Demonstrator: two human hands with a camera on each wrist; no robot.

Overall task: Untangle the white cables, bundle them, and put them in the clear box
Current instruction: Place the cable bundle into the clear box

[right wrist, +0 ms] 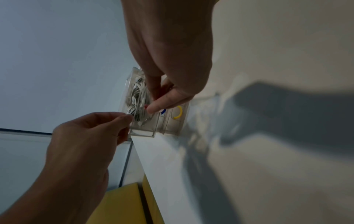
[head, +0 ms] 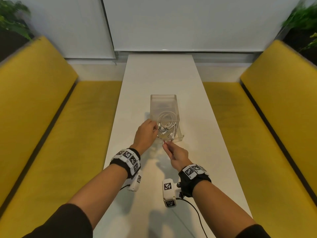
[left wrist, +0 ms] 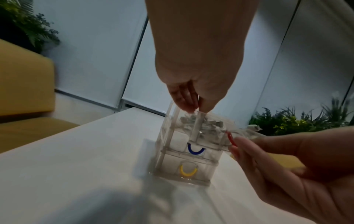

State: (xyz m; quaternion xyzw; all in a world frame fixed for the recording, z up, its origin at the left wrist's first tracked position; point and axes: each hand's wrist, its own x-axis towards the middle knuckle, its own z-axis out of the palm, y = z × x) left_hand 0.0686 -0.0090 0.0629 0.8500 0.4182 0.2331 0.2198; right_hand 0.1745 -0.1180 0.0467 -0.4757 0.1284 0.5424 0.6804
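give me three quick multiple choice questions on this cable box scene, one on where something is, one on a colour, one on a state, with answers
1. Where do the white cables lie?
A. in the pulled-out top drawer of the clear box
B. on the yellow bench
C. on the floor

2. What colour is the handle on the lowest drawer?
A. green
B. yellow
C. black

3. How does the top drawer stand?
A. fully shut
B. lifted out onto the table
C. pulled part way out

Answers: 1 A, the head view shows the coil inside the open drawer. 2 B, the left wrist view shows a yellow arc below a blue one. 3 C, its front juts toward the person, the right hand pinching at its red handle and the left hand at the cables.
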